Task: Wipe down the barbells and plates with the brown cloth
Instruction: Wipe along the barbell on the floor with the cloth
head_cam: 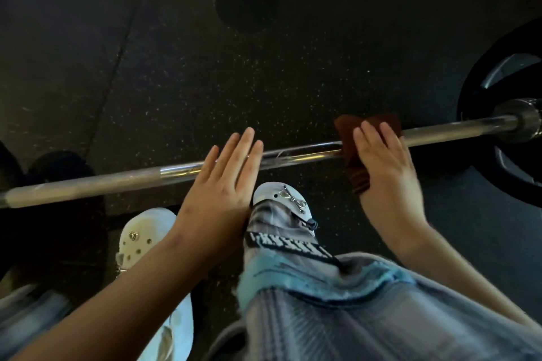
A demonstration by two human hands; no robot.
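Two hands, right hand pressing one brown cloth, one barbell

A dark speckled rubber floor fills the view. On it stand two white clogs: the left clog beside the right clog, whose rear blue-grey trousers cover.

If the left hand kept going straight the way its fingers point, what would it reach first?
The left hand is flat and open, fingers aimed up and slightly right, already over the barbell shaft. The bar would likely come first; whether it touches now is unclear. Beyond lies only speckled floor.
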